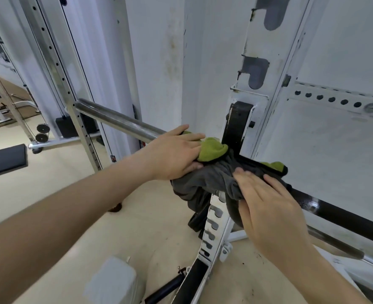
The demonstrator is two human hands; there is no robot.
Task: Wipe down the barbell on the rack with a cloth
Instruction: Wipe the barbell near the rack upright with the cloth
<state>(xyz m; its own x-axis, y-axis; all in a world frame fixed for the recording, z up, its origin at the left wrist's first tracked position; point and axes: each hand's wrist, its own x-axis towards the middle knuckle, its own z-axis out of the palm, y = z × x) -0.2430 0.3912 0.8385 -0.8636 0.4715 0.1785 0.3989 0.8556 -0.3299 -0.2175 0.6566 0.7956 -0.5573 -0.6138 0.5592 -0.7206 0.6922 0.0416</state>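
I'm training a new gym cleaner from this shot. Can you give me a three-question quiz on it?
1. True or false: both hands rest on the cloth.
2. Which part of the barbell is bare chrome? A) the sleeve end on the left B) the shaft on the right
3. Fill in: the cloth is grey on one side and ____ on the other.

Key
1. True. The left hand and the right hand both press on it, where the bar meets the white rack upright.
2. A. The shaft on the right is black.
3. Green.
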